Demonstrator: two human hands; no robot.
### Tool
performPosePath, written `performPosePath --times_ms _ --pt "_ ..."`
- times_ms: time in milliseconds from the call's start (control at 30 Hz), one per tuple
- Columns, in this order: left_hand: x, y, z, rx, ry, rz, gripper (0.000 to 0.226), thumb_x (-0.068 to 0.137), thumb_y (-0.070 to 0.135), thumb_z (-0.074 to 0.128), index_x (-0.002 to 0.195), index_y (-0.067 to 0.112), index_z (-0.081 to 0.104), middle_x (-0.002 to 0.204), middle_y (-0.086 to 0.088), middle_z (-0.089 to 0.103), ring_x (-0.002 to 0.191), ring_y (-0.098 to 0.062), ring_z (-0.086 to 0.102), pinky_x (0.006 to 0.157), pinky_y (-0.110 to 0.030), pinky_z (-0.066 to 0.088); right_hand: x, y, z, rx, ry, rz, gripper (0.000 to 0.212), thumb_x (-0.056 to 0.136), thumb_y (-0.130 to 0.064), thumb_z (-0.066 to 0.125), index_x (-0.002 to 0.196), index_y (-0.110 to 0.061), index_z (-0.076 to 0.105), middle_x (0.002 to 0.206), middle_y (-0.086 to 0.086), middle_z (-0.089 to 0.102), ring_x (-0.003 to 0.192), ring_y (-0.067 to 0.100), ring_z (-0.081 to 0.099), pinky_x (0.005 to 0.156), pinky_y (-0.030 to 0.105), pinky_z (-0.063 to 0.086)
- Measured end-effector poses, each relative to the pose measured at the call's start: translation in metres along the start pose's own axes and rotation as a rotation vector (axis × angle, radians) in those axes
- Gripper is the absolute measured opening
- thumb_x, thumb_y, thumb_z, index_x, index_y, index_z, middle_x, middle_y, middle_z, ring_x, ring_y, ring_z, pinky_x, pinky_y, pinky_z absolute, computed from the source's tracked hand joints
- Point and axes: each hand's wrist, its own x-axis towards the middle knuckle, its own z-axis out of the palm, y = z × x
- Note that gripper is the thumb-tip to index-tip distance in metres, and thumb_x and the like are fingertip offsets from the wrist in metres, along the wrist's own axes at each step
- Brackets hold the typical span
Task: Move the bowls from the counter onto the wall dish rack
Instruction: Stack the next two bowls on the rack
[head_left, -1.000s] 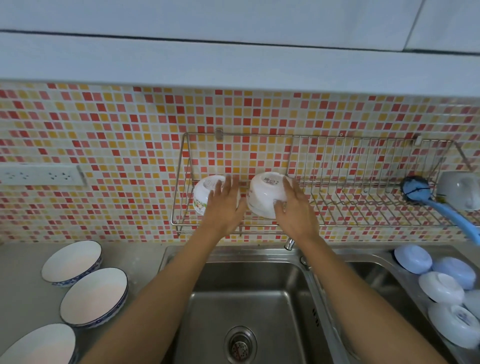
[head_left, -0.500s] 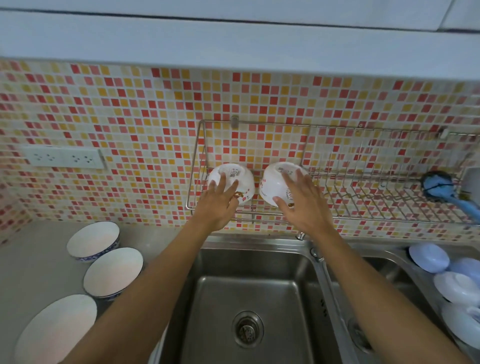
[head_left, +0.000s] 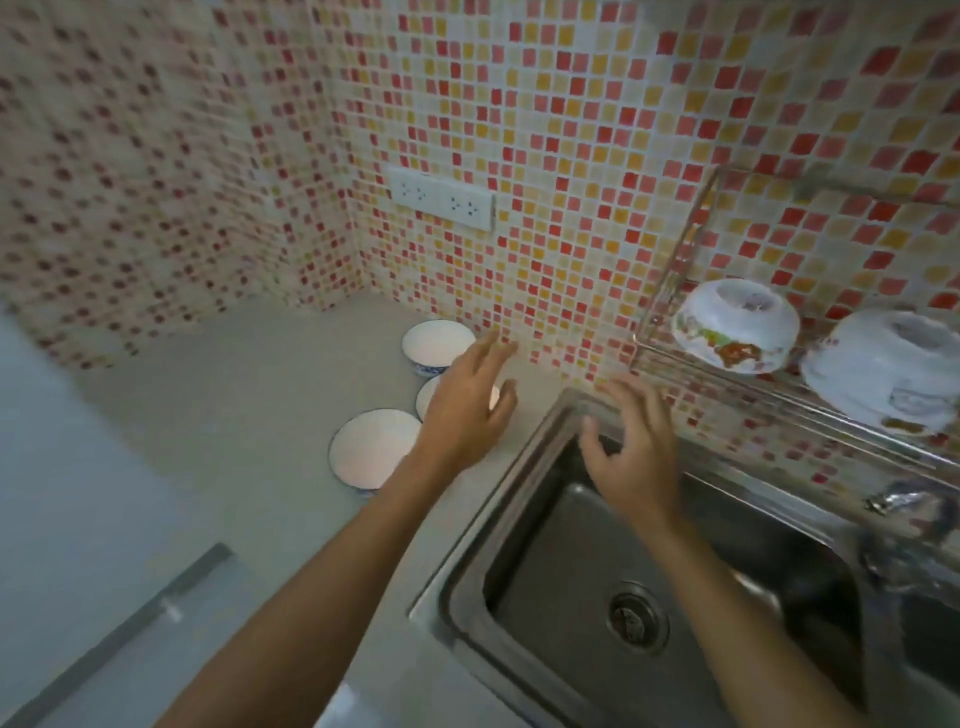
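Dim, even light; motion blur smears the frame, perhaps worst at the wide-angle-warped edges.

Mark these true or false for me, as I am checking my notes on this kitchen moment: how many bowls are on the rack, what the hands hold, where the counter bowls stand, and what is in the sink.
1. Two white patterned bowls sit upside down on the wire wall dish rack. True.
2. The left hand grips a bowl. False: it is empty, with its fingers spread above the blue-rimmed white bowls on the grey counter.
3. The right hand holds nothing. True.
4. The steel sink holds a bowl. False: only its drain shows.
5. Three blue-rimmed white bowls stand on the counter. True.
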Motion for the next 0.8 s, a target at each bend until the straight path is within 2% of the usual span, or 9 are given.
performPosePath --times_ms 67,200,300,433,567,633,700,733,800 --pt "-0.014 -0.048 -0.013 0.033 0.007 -0.087 0.044 0.095 0.025 0.048 0.138 0.021 0.042 0.153 -0.005 0.032 0.135 -0.025 0.035 0.109 -0.037 0.03 -0.01 -0.018 0.043 0.058 -0.136 0.012 0.04 0.087 -0.03 0.055 0.123 -0.013 0.058 0.122 0.006 0.053 0.116 0.017 0.05 0.094 0.034 0.048" --pt "-0.037 -0.141 -0.028 0.084 -0.017 -0.266 0.043 0.093 0.021 0.05 0.136 0.017 0.044 0.152 -0.011 0.031 0.138 -0.028 0.03 0.111 -0.039 0.027 -0.03 -0.046 0.124 0.079 -0.362 0.099 0.044 0.085 -0.032 0.061 0.127 -0.019 0.054 0.126 0.002 0.052 0.118 0.019 0.049 0.099 0.035 0.046" --pt "-0.047 -0.197 -0.028 0.068 -0.097 -0.405 0.047 0.096 0.024 0.046 0.141 0.011 0.037 0.154 -0.014 0.023 0.142 -0.028 0.021 0.113 -0.039 0.021 -0.042 -0.056 0.174 0.131 -0.46 0.294 0.054 0.088 -0.034 0.062 0.136 -0.016 0.047 0.132 0.003 0.053 0.124 0.019 0.046 0.104 0.032 0.039" --pt "-0.054 -0.245 -0.016 0.032 -0.194 -0.512 0.055 0.099 0.032 0.039 0.145 0.005 0.027 0.156 -0.016 0.016 0.143 -0.029 0.018 0.114 -0.039 0.019 -0.053 -0.064 0.221 0.226 -0.463 0.634 0.057 0.089 -0.03 0.065 0.139 -0.014 0.044 0.136 0.007 0.052 0.125 0.023 0.049 0.1 0.029 0.038" --pt "-0.055 -0.267 0.003 -0.196 -0.209 -0.715 0.058 0.1 0.037 0.034 0.143 -0.002 0.028 0.151 -0.019 0.029 0.139 -0.03 0.027 0.115 -0.04 0.021 -0.059 -0.071 0.258 0.307 -0.511 0.816 0.049 0.093 -0.032 0.059 0.137 -0.013 0.048 0.133 0.007 0.058 0.123 0.026 0.053 0.093 0.026 0.04" --pt "-0.055 -0.273 0.01 -0.365 -0.16 -0.866 0.052 0.1 0.039 0.03 0.133 -0.001 0.038 0.139 -0.02 0.045 0.125 -0.033 0.044 0.106 -0.041 0.033 -0.062 -0.077 0.27 0.341 -0.497 0.907 0.048 0.097 -0.035 0.052 0.139 -0.014 0.044 0.134 0.006 0.058 0.123 0.028 0.053 0.091 0.028 0.04" --pt "-0.055 -0.273 0.015 -0.516 -0.113 -0.965 0.042 0.101 0.035 0.027 0.123 0.006 0.046 0.126 -0.013 0.053 0.108 -0.025 0.049 0.094 -0.033 0.037 -0.063 -0.081 0.277 0.344 -0.467 0.977 0.046 0.1 -0.034 0.045 0.141 -0.015 0.041 0.134 0.007 0.057 0.122 0.031 0.053 0.09 0.027 0.041" --pt "-0.054 -0.273 0.018 -0.558 -0.096 -0.98 0.04 0.101 0.033 0.026 0.122 0.008 0.048 0.123 -0.011 0.053 0.105 -0.023 0.049 0.091 -0.03 0.036 -0.063 -0.081 0.281 0.345 -0.454 0.998 0.043 0.101 -0.032 0.043 0.14 -0.015 0.041 0.134 0.009 0.058 0.12 0.032 0.054 0.093 0.03 0.043" --pt "-0.053 -0.271 0.021 -0.585 -0.082 -0.974 0.038 0.102 0.031 0.025 0.119 0.007 0.05 0.12 -0.012 0.054 0.102 -0.022 0.049 0.087 -0.029 0.036 -0.063 -0.082 0.282 0.364 -0.419 1.032 0.04 0.101 -0.031 0.04 0.138 -0.017 0.042 0.13 0.011 0.059 0.115 0.033 0.057 0.095 0.044 0.049"
